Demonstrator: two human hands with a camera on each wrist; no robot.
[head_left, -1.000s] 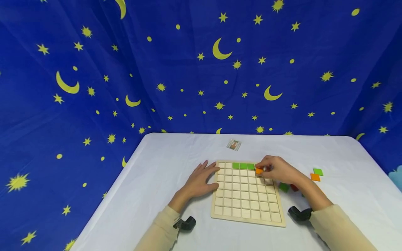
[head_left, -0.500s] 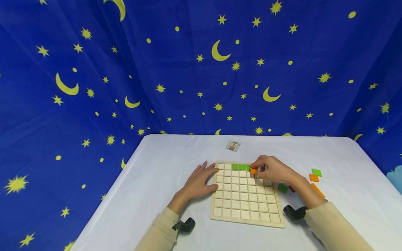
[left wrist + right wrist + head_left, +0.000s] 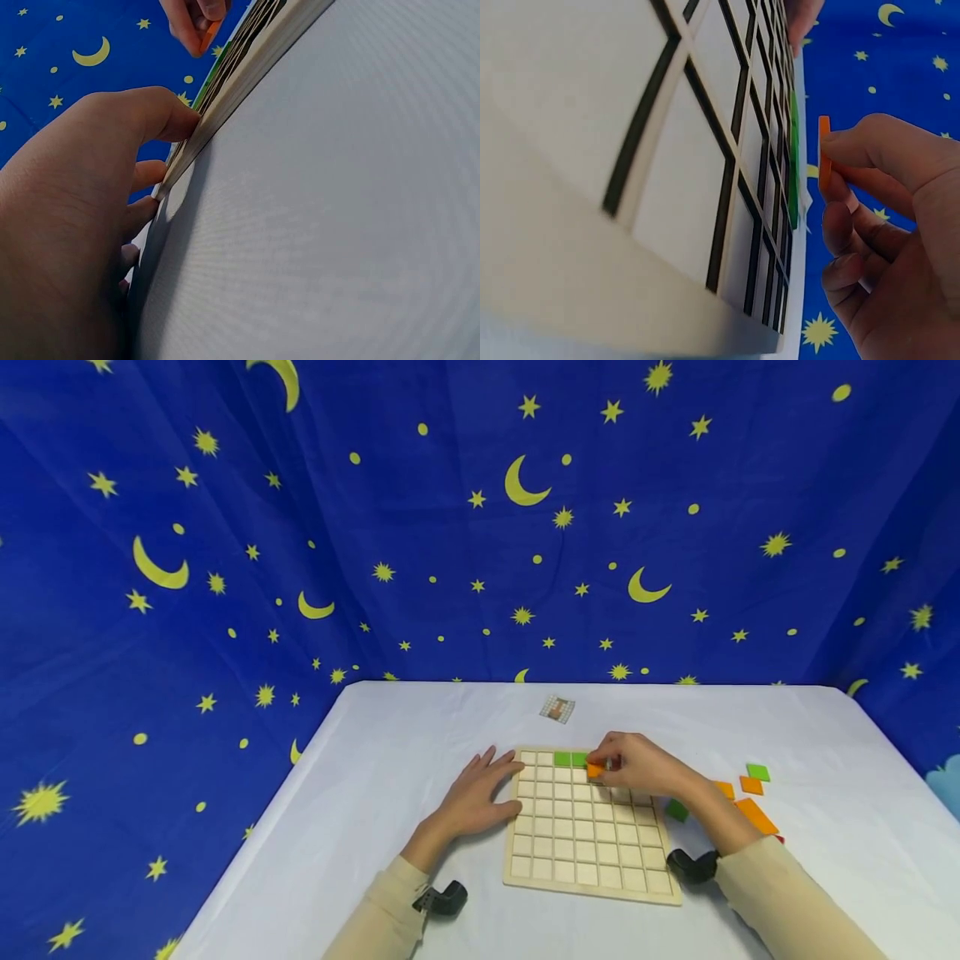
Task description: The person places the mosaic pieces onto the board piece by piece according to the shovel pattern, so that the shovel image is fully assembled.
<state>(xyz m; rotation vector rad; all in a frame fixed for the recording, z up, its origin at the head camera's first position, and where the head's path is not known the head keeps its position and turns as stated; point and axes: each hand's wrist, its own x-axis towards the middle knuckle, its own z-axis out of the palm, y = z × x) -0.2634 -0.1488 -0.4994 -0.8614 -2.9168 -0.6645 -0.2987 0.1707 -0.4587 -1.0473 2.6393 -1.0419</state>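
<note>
A wooden grid board (image 3: 573, 847) with square cells lies on the white table. My right hand (image 3: 641, 762) pinches a small orange square tile (image 3: 595, 771) between thumb and fingertips, over the board's far rows. In the right wrist view that tile (image 3: 824, 150) stands off the board's surface. Green tiles (image 3: 562, 759) sit in the far row, partly covered by the right fingers. At the board's left edge, my left hand (image 3: 476, 797) rests with fingers spread; its thumb and a fingertip touch the wooden rim (image 3: 196, 142) in the left wrist view.
Right of the board lie loose tiles: a light green tile (image 3: 758, 772), a small orange tile (image 3: 752, 785), a larger orange piece (image 3: 756, 817) and a dark green tile (image 3: 677, 811). The right forearm hides part of this group. Beyond the board lies a small picture card (image 3: 557, 708).
My right hand has moved left along the far row with the orange tile, now covering one green tile. More orange pieces show around the right forearm. The left hand stays in place.
</note>
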